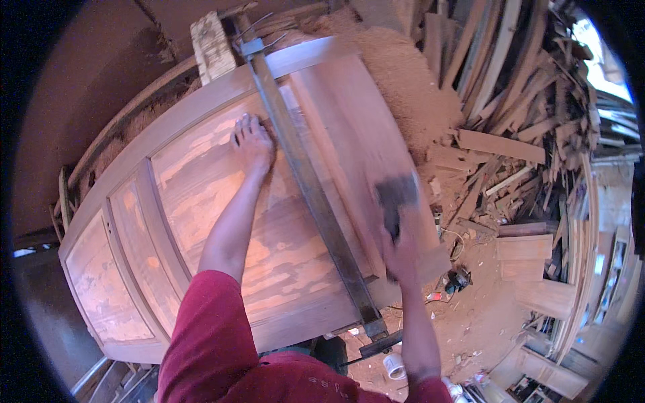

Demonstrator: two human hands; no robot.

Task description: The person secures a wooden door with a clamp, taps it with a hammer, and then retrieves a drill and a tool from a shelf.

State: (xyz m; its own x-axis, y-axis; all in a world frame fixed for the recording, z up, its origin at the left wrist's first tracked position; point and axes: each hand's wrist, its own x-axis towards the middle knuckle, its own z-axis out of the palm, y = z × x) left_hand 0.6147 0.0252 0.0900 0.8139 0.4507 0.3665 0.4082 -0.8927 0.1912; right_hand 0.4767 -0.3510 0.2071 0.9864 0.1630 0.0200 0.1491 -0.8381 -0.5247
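Note:
A panelled wooden door [215, 201] lies flat under me, with patchy lighter areas on its panels. A long metal bar clamp [302, 181] crosses it from the top edge to the near edge. My left hand [253, 144] rests on a panel left of the clamp, fingers spread and slightly bent, holding nothing. Right of the clamp, my right hand [400, 248] grips a dark mallet-like tool [396, 191] over the door's outer rail [342, 121]. The tool and hand are smeared by motion, so the tool's exact kind is unclear.
A rough timber block [209, 47] juts past the door's top edge. Piled offcuts [510, 74] fill the right side, beside sawdust-covered ground [484, 322]. A dark power tool [458, 279] and a white bucket [394, 366] sit on the ground near the door's right end.

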